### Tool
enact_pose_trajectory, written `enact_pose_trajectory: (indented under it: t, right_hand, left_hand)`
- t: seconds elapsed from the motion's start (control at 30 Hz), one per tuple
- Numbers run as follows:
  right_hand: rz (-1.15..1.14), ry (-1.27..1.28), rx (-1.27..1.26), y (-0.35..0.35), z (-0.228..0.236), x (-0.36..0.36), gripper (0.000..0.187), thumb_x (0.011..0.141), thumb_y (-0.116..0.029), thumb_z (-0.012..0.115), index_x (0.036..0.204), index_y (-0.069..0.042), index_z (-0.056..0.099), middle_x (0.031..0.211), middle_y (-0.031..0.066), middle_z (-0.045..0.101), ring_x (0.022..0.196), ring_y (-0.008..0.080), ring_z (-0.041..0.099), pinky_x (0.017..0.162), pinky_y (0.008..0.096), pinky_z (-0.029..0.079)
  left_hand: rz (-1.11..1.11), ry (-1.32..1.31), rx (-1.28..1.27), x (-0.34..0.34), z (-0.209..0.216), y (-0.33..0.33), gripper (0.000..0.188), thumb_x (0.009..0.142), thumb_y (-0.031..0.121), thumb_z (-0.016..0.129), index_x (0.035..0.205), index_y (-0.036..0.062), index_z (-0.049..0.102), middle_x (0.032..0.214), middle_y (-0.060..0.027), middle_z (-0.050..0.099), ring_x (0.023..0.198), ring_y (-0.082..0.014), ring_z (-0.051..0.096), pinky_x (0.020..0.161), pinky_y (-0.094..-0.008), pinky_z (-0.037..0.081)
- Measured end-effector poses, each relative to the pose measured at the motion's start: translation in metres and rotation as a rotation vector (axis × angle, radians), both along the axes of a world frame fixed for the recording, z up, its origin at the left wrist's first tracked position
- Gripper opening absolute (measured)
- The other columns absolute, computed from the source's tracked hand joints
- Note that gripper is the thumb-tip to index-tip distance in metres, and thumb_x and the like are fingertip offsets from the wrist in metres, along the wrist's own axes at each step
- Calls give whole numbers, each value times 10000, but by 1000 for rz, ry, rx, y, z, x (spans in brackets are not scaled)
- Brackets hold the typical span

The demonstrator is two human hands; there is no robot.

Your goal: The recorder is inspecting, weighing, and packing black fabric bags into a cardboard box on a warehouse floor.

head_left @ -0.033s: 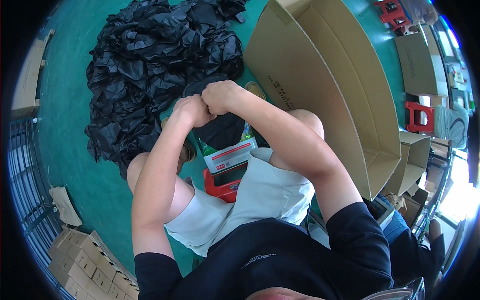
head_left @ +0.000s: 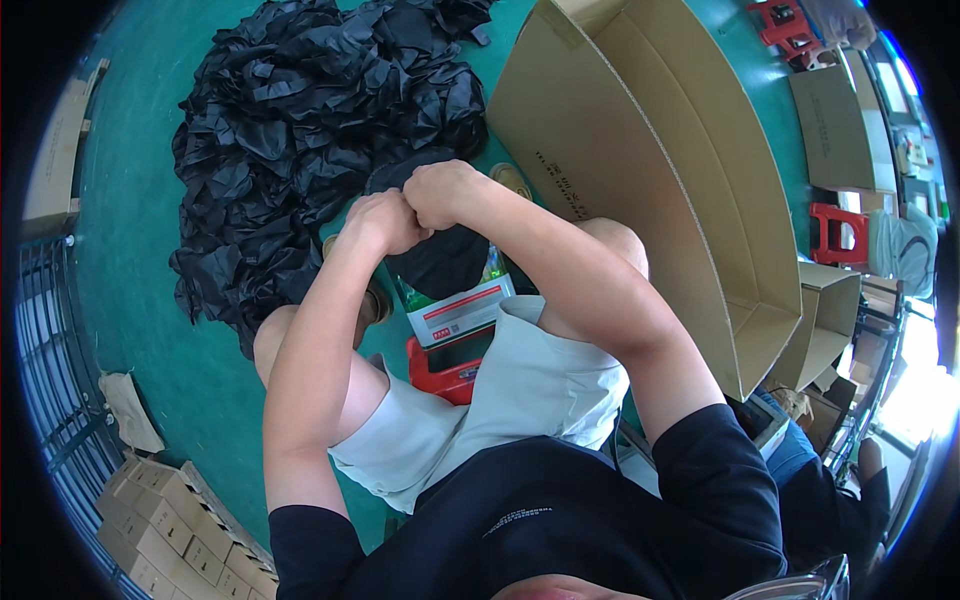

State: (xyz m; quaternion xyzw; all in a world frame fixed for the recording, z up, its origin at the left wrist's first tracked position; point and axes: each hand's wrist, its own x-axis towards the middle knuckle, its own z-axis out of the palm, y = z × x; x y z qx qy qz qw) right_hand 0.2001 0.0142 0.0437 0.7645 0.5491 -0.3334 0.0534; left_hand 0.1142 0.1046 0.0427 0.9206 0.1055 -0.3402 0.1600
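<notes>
My left hand (head_left: 388, 222) and my right hand (head_left: 442, 194) meet knuckle to knuckle in front of my knees. Both are closed on a piece of thin black fabric (head_left: 445, 264), which hangs below them and shows a little above them too. The fingertips are hidden, so the exact grip does not show. Just behind the fabric's lower edge is a printed white package (head_left: 462, 316) with red and green parts. A big heap of crumpled black fabric (head_left: 310, 120) lies on the floor ahead and to the left of my hands.
A large open cardboard box (head_left: 640, 150) stands close by my right knee. Between my legs is a red plastic object (head_left: 445, 382). Red stools (head_left: 838, 235) and more boxes (head_left: 845, 130) line the right side. Stacked cartons (head_left: 165, 525) and a blue rack (head_left: 60, 340) stand left.
</notes>
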Motion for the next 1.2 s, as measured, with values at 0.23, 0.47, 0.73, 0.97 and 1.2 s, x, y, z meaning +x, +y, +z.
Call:
enact_pose_trajectory:
  t: [0.23,0.47,0.73,0.97,1.2]
  right_hand:
    - [-8,10,-18,0,-1,2,352,768,-212,769,1087,-67,742,1114,133,717,1059,293,681,855,411,556]
    - [-13,30,-52,-1,-38,-7,322,849,-169,616,1134,-58,718,1211,155,679,1132,304,650,910,420,535]
    - [29,148,-336,-28,-134,-40,591,843,-121,543,1430,-88,486,1345,190,589,1239,330,577,1010,441,472]
    - [20,163,-322,-25,-140,-24,609,837,-110,537,1441,-99,456,1356,187,578,1259,329,555,1024,435,458]
    - [-123,6,-39,0,-130,12,314,840,-269,591,1001,-32,717,1073,209,697,1054,368,658,904,469,534]
  left_hand:
    - [24,0,-7,0,6,3,330,866,331,668,1100,105,724,1158,-130,694,1090,-303,652,918,-411,531]
    - [85,-228,127,-5,0,36,278,904,175,587,1115,2,645,1158,-198,662,1111,-366,628,919,-454,516]
    - [87,-119,-15,3,4,30,398,908,269,610,1192,-9,627,1229,-207,637,1181,-333,591,991,-420,479]
    - [92,-116,-37,1,6,43,378,908,291,625,1119,-22,647,1131,-203,675,1088,-350,640,911,-435,525]
    - [93,-179,-55,-2,15,36,335,888,286,643,1055,2,705,1101,-196,695,1043,-351,667,885,-436,549]
